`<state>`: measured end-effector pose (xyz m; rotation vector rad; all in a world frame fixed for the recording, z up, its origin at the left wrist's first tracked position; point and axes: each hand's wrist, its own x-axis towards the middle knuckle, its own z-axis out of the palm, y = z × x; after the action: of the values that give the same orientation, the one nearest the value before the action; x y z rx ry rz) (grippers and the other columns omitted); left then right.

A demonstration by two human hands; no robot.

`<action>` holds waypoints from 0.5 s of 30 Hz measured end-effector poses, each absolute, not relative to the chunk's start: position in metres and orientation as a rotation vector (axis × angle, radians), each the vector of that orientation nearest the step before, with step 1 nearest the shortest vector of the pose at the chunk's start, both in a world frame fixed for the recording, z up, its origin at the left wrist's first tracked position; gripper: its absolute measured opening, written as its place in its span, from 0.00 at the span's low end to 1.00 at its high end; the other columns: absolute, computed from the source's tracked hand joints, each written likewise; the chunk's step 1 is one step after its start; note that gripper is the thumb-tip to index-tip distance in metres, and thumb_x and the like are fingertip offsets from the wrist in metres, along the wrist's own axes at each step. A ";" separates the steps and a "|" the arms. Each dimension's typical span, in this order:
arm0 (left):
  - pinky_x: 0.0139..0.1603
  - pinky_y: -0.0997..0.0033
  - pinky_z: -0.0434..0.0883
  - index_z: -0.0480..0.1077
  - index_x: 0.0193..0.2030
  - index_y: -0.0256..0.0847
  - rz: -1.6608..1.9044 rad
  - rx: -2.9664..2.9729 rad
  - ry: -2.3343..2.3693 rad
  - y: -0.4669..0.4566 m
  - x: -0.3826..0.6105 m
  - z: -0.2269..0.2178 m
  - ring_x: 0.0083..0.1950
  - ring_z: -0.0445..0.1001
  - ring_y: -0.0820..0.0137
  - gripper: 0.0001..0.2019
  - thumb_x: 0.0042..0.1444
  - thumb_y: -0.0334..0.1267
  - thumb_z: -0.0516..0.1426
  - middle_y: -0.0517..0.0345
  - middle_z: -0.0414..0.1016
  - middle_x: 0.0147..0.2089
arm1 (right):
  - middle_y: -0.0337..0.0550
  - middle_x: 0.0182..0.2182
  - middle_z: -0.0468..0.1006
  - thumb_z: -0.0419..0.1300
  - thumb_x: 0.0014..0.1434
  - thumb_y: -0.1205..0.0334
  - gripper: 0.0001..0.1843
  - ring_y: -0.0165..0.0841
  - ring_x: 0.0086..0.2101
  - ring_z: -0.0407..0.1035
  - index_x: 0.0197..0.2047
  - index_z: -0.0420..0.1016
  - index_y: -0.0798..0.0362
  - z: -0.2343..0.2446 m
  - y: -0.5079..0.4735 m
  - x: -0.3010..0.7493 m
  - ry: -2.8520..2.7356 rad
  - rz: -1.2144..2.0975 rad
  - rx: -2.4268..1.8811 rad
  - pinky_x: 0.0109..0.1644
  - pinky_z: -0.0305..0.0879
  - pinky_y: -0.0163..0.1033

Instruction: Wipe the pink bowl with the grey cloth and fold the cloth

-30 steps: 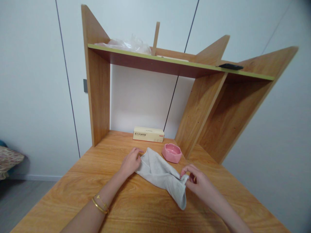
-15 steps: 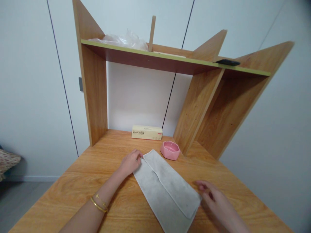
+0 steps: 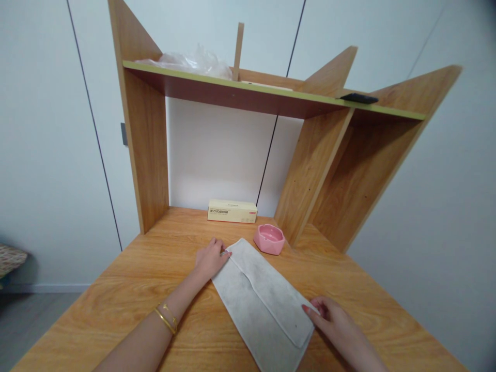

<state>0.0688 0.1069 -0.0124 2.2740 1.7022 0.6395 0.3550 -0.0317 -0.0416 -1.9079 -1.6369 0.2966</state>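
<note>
A grey folded cloth (image 3: 261,302) with a stitched edge lies slantwise on the wooden desk, one layer folded over the other. My left hand (image 3: 211,257) is closed on its far left corner, thumb on top by the fold line. At the cloth's right end, my right hand (image 3: 327,315) pinches the edge of the upper layer, thumb above and the other fingers partly hidden behind. Just beyond the cloth sits a pink faceted ashtray (image 3: 269,240), touched by neither hand.
A long cream box (image 3: 231,212) stands at the back of the desk (image 3: 116,310). Wooden shelf panels (image 3: 310,175) rise behind and to the right. On the upper shelf lie a clear plastic bag (image 3: 194,63) and a flat black object (image 3: 359,98).
My right hand has moved slightly left and closed on the cloth's right edge. My left thumb has come down onto the far left corner. The view has shifted a little.
</note>
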 end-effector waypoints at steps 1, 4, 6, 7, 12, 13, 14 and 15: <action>0.34 0.71 0.63 0.65 0.37 0.41 0.644 2.276 1.692 0.107 0.069 -0.013 0.39 0.69 0.66 0.08 0.54 0.42 0.50 0.55 0.67 0.43 | 0.37 0.17 0.67 0.52 0.46 0.47 0.16 0.33 0.21 0.63 0.21 0.66 0.51 -0.042 -0.030 0.356 -1.629 0.314 -1.885 0.26 0.59 0.36; 0.33 0.72 0.62 0.65 0.37 0.41 0.669 2.263 1.685 0.108 0.067 -0.014 0.39 0.69 0.67 0.06 0.53 0.37 0.50 0.55 0.67 0.43 | 0.37 0.17 0.67 0.52 0.45 0.49 0.14 0.31 0.21 0.62 0.20 0.64 0.51 -0.040 -0.028 0.356 -1.607 0.325 -1.820 0.26 0.58 0.35; 0.33 0.72 0.62 0.64 0.37 0.41 0.693 2.244 1.687 0.109 0.066 -0.014 0.38 0.69 0.67 0.06 0.52 0.36 0.50 0.54 0.67 0.43 | 0.38 0.19 0.68 0.52 0.46 0.50 0.14 0.31 0.22 0.62 0.22 0.65 0.51 -0.036 -0.028 0.355 -1.609 0.282 -1.785 0.27 0.59 0.35; 0.33 0.72 0.62 0.64 0.38 0.41 0.708 2.232 1.688 0.109 0.065 -0.014 0.38 0.69 0.67 0.07 0.52 0.36 0.50 0.54 0.67 0.42 | 0.38 0.19 0.68 0.52 0.47 0.50 0.13 0.31 0.23 0.62 0.23 0.66 0.51 -0.033 -0.028 0.354 -1.614 0.252 -1.774 0.27 0.59 0.35; 0.33 0.72 0.61 0.65 0.38 0.40 0.804 2.141 1.692 0.113 0.058 -0.010 0.38 0.69 0.67 0.08 0.51 0.37 0.50 0.55 0.70 0.40 | 0.42 0.26 0.72 0.52 0.52 0.51 0.12 0.34 0.28 0.65 0.30 0.68 0.50 -0.014 -0.041 0.335 -1.687 0.045 -1.675 0.32 0.61 0.37; 0.32 0.72 0.61 0.66 0.38 0.40 0.816 2.121 1.689 0.114 0.056 -0.009 0.37 0.69 0.67 0.09 0.51 0.37 0.49 0.55 0.71 0.39 | 0.43 0.28 0.72 0.52 0.53 0.52 0.11 0.35 0.30 0.65 0.31 0.68 0.49 -0.011 -0.045 0.329 -1.734 0.002 -1.631 0.34 0.62 0.37; 0.31 0.73 0.61 0.66 0.37 0.39 0.825 2.103 1.683 0.115 0.055 -0.009 0.37 0.69 0.67 0.09 0.52 0.37 0.49 0.55 0.72 0.38 | 0.43 0.30 0.73 0.52 0.54 0.54 0.09 0.35 0.33 0.66 0.33 0.68 0.49 -0.008 -0.050 0.323 -1.794 -0.036 -1.577 0.36 0.62 0.38; 0.31 0.73 0.61 0.67 0.36 0.39 0.831 2.089 1.673 0.117 0.053 -0.009 0.36 0.69 0.68 0.09 0.52 0.38 0.49 0.55 0.72 0.37 | 0.43 0.32 0.74 0.52 0.54 0.56 0.08 0.35 0.35 0.66 0.34 0.68 0.48 -0.007 -0.054 0.316 -1.869 -0.068 -1.520 0.38 0.62 0.39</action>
<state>0.0529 0.1170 -0.0088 2.0892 1.6726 0.8309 0.3164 -0.0537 -0.0068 -1.5199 -1.8689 -0.0679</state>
